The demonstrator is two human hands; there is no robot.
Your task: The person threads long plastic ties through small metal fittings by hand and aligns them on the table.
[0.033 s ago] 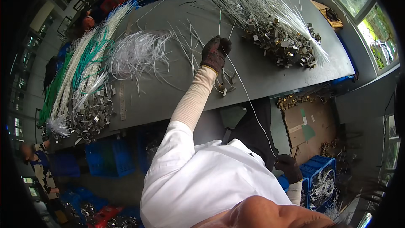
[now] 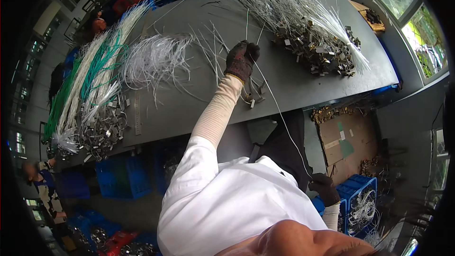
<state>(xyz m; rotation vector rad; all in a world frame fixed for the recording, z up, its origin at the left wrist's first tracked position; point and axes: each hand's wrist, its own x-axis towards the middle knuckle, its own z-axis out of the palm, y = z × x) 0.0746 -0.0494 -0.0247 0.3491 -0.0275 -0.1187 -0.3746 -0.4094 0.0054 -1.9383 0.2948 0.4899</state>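
My left hand [image 2: 241,60], in a dark reddish-patterned work glove, is closed over the grey table. A thin white wire [image 2: 285,122] runs from it, slightly bowed, across the table edge to my right hand. A greenish strand [image 2: 247,23] sticks out beyond the left glove. Low at the right, my right hand [image 2: 324,189], in a dark glove, pinches the wire's near end beside my body. Several wires with small metal end pieces [image 2: 253,100] lie just under my left wrist. What else the left fingers cover is hidden.
A heap of wires with metal blocks [image 2: 315,50] lies at the table's right. Clear strands [image 2: 156,59] form a tangle left of centre, beside long white and green bundles [image 2: 97,61]. Blue crates [image 2: 124,180] stand below. A person [image 2: 45,180] is at the far left.
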